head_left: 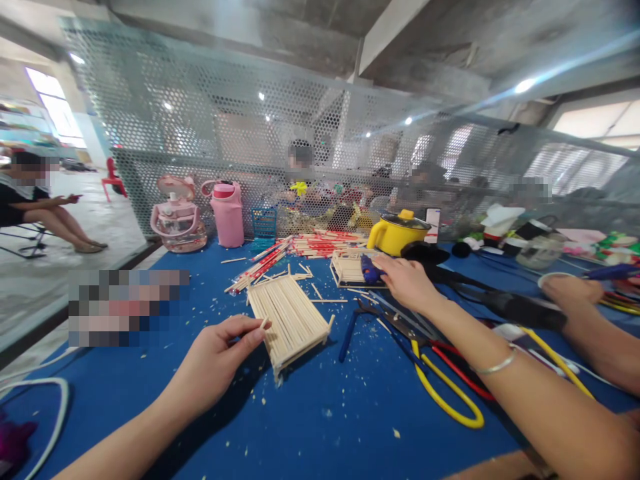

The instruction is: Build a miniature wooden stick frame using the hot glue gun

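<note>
The rectangular slatted panel of pale wooden sticks (pixel 290 313) lies tilted over the blue tabletop (pixel 320 427) and serves as reference. Its slats run lengthwise, side by side; stick rails are visible below its near edge, and short stick ends project at its corners.

Left hand (pixel 227 343): at the panel's near left edge. Thumb and forefinger are pinched on a short pale wooden stick (pixel 264 323); whether that piece is fixed to the panel cannot be told.

Right hand (pixel 410 283): beyond the panel, to its right. The fingers touch a dark blue glue gun (pixel 371 268); whether they are closed around it cannot be told. The gun is at a small open frame of pale sticks (pixel 345 270).

Immediately right of the panel lies a blue-handled cutting tool (pixel 348 337); farther right, a tool with a yellow looped handle (pixel 473 423). Pale chips are scattered around the panel.

Behind the panel: loose sticks and a heap of sticks in red-and-white wrapping (pixel 327 245). Beyond, to its right, stands a yellow pot with a glass lid (pixel 399 235); beyond, to its left, a pink bottle (pixel 227 217). A co-worker's hand (pixel 573 290) is well right of the panel.
</note>
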A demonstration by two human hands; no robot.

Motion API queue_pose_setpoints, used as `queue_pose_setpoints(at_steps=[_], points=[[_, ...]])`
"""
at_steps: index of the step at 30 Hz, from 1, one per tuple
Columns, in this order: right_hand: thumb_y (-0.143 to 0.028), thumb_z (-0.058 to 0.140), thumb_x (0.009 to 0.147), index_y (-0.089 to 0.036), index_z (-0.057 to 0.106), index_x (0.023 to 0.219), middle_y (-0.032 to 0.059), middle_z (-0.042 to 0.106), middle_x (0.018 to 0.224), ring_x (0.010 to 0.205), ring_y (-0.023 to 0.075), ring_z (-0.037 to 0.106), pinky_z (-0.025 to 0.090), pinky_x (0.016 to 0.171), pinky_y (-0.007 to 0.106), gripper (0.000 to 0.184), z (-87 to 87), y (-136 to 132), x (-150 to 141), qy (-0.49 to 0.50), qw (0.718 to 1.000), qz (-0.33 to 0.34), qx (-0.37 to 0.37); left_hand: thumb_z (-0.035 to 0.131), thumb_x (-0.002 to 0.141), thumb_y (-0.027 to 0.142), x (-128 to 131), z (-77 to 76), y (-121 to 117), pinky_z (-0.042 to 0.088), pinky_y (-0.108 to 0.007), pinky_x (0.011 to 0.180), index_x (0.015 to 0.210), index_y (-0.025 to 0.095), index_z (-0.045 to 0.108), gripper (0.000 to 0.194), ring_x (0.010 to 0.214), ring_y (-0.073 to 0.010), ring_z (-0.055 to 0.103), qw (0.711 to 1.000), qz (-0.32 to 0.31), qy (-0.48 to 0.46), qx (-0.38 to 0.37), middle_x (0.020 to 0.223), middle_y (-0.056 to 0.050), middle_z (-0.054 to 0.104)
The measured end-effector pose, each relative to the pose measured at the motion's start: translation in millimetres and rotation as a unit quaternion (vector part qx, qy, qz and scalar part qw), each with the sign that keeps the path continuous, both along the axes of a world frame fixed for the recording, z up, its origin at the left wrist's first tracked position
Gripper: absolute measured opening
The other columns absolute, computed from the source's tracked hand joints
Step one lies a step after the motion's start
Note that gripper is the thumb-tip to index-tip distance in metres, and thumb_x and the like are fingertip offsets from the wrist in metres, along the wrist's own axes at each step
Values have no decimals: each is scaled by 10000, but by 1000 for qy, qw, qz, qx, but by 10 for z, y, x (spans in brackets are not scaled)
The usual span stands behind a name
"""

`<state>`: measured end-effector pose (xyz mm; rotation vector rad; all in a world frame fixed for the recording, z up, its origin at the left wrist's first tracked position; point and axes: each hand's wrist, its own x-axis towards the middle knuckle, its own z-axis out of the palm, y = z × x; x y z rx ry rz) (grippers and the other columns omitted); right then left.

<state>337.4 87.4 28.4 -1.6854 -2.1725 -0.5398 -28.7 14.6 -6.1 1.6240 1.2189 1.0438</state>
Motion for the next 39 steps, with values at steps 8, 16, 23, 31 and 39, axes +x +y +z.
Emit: queue_pose_setpoints(at_steps=[8,16,23,31,39], points=[[-336,594,839,-176,625,1129,1,652,748,610,108,568,453,543,232,332,307,-861,-1426,369,879,248,-172,757,652,383,104,145,-103,456,-265,655,757,154,661,269,653,-135,561,988,-67,-143,5,708,-15,654],[-276,679,785,-184,715,806,6,713,754,651,112,635,500,595,217,101,-13,-971,-1699,420,834,296,-200,739,688,344,91,56,-188,417,-253,601,726,146,656,218,609,-121,531,982,-125,-141,-29,665,-16,646],[-224,634,828,-213,681,806,-8,712,766,659,119,653,518,627,229,53,-91,-1021,-1686,298,915,259,-83,555,801,348,-21,36,-172,335,-223,508,726,161,637,218,531,-104,458,998,-54,4,16,599,13,574],[-165,661,799,-234,672,802,-12,717,788,689,124,664,521,635,238,71,-164,-1028,-1692,225,934,269,-64,641,731,394,8,-97,-257,205,-264,492,719,228,737,192,477,-136,438,977,-30,199,75,566,-18,614],[-194,668,798,-257,661,809,-13,708,787,703,138,670,536,659,259,64,-201,-1011,-1697,206,946,247,-36,622,769,458,25,-132,-233,210,-268,497,738,265,769,245,477,-144,463,984,-16,164,73,582,-23,668]])
